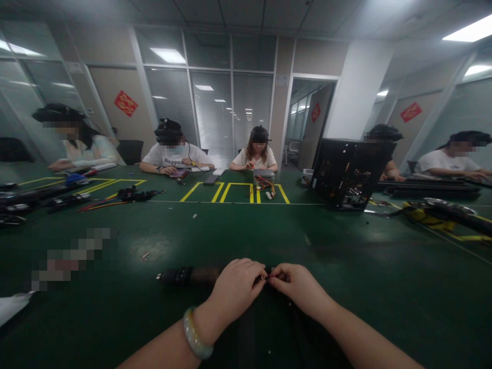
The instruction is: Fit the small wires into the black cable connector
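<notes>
My left hand [238, 288] and my right hand [298, 287] meet at the near edge of the green table [246, 230]. Both are closed in a pinch on a small dark part between their fingertips; I cannot make out what it is. A dark cylindrical object [188, 275] lies flat just left of my left hand and runs under it. A pale green bangle [195, 333] sits on my left wrist. A dark flat thing [269, 328] lies under my forearms.
An open black computer case [348, 174] stands at the right. Cables and dark parts [130, 195] lie at the left, and more cables [265, 184] lie inside yellow tape marks. Several other people sit around the far and side edges. A white scrap [13, 305] lies near left.
</notes>
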`<state>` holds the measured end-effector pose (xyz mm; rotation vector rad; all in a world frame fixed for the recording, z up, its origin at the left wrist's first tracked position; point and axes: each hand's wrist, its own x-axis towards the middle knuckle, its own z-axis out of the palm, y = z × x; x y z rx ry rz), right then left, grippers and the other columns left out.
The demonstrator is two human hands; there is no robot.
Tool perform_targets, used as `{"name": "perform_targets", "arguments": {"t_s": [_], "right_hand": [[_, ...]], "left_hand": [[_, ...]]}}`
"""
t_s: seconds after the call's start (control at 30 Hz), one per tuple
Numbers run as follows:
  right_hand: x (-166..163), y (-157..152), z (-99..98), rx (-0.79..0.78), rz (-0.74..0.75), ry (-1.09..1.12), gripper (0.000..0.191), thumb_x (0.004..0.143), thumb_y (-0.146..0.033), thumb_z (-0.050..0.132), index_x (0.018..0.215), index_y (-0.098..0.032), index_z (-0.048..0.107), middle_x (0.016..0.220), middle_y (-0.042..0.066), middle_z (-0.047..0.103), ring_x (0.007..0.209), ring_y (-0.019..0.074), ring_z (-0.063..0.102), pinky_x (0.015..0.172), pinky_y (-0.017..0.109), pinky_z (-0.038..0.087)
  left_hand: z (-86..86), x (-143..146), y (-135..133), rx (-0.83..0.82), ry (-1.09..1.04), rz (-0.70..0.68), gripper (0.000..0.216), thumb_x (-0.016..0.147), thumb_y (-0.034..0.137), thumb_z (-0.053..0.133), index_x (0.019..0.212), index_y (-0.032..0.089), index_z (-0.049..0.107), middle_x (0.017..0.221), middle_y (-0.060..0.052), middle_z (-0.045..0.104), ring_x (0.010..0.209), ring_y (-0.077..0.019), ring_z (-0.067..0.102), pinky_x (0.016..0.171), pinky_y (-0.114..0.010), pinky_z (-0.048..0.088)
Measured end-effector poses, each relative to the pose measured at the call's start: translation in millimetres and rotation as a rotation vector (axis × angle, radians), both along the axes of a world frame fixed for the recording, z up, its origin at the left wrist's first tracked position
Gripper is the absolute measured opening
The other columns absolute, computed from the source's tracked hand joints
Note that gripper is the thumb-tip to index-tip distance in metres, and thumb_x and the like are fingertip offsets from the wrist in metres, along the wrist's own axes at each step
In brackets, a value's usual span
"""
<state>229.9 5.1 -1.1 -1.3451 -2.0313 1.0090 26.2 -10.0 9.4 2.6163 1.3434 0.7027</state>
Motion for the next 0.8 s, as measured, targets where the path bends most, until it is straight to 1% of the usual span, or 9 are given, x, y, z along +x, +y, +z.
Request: {"name": "perform_targets", "arguments": {"t_s": [0.17, 0.33, 0.43, 0.53, 0.63, 0.8], "right_hand": [[0.9, -1.2, 2.0, -0.023, -0.009, -0.017, 0.015, 0.086, -0.032, 0.063, 0.086, -0.022, 0.073, 0.077, -0.001, 0.071, 0.069, 0.0157, 0.063, 0.059, 0.022, 0.041], [-0.8, 0.1, 0.3, -0.016, -0.046, 0.002, 0.015, 0.085, -0.032, 0.063, 0.083, -0.020, 0.072, 0.076, 0.000, 0.071, 0.068, 0.0151, 0.063, 0.057, 0.021, 0.041], [0.1, 0.8, -0.1, -0.029, -0.055, 0.020, 0.015, 0.085, -0.032, 0.063, 0.083, -0.019, 0.071, 0.075, 0.000, 0.071, 0.066, 0.0144, 0.062, 0.055, 0.021, 0.040], [1.9, 1.0, 0.3, -0.030, -0.040, 0.012, 0.015, 0.085, -0.032, 0.063, 0.083, -0.019, 0.071, 0.074, 0.000, 0.070, 0.064, 0.0134, 0.060, 0.053, 0.020, 0.039], [3.1, 2.1, -0.9, -0.016, -0.021, 0.014, 0.014, 0.086, -0.031, 0.063, 0.084, -0.019, 0.071, 0.075, 0.000, 0.070, 0.064, 0.0128, 0.060, 0.054, 0.020, 0.040], [4.1, 5.3, -6.1, -0.005, -0.014, 0.004, 0.013, 0.086, -0.030, 0.064, 0.085, -0.019, 0.071, 0.074, -0.001, 0.070, 0.063, 0.0123, 0.061, 0.053, 0.019, 0.039]], "left_hand": [[-0.8, -0.3, 0.7, 0.003, -0.012, -0.008, 0.010, 0.089, 0.020, 0.060, 0.096, 0.023, 0.065, 0.105, 0.000, 0.068, 0.096, -0.0206, 0.061, 0.087, -0.038, 0.045], [0.3, 0.5, 1.4, 0.009, 0.038, -0.012, 0.011, 0.091, 0.020, 0.057, 0.099, 0.024, 0.064, 0.100, -0.001, 0.067, 0.094, -0.0199, 0.060, 0.085, -0.036, 0.045], [0.5, 1.2, 1.4, -0.009, 0.046, 0.041, 0.013, 0.090, 0.023, 0.059, 0.103, 0.024, 0.061, 0.094, -0.001, 0.065, 0.089, -0.0204, 0.060, 0.081, -0.036, 0.045], [0.6, 1.2, 0.6, -0.029, 0.052, 0.079, 0.009, 0.089, 0.023, 0.060, 0.098, 0.023, 0.059, 0.092, -0.001, 0.064, 0.088, -0.0212, 0.060, 0.079, -0.036, 0.045], [0.8, 0.2, -0.4, -0.025, 0.053, 0.043, 0.004, 0.090, 0.022, 0.058, 0.093, 0.022, 0.060, 0.094, -0.001, 0.064, 0.091, -0.0215, 0.059, 0.082, -0.037, 0.044], [0.3, -1.3, 0.1, -0.027, 0.016, -0.011, 0.011, 0.089, 0.018, 0.056, 0.096, 0.024, 0.061, 0.103, -0.001, 0.066, 0.096, -0.0213, 0.059, 0.086, -0.038, 0.044]]}}
